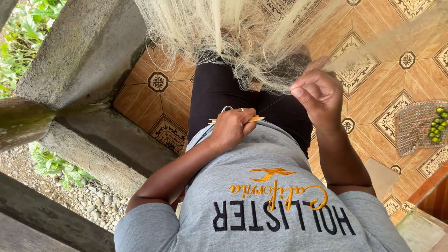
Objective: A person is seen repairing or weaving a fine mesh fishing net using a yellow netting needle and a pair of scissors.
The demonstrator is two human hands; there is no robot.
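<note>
Just above your right hand point(319, 93): pale fishing net point(242, 37), fine mesh, hanging in a loose bunched mass from the top of the view down to your lap; its lower fringe is pinched between your right thumb and fingers, closed on a few strands. Between the two grips: one thin dark thread point(275, 103), running taut from the pinched mesh toward your left hand point(233, 127). In your left hand, closed: a slim yellow netting needle point(254, 119), lying roughly level, tip pointing toward the right hand. Risks, as judged: the thread could snag on loose mesh hanging just beside the pinch if you pull blind; a hard tug could tear the fine strands or slip them from your fingertips; the needle tip sits close to your right wrist and black trousers point(219, 88). Well off to the right of your right hand: a beaded mat point(410, 126) carrying small green fruit point(437, 125), on the patterned tile floor point(373, 56).
</note>
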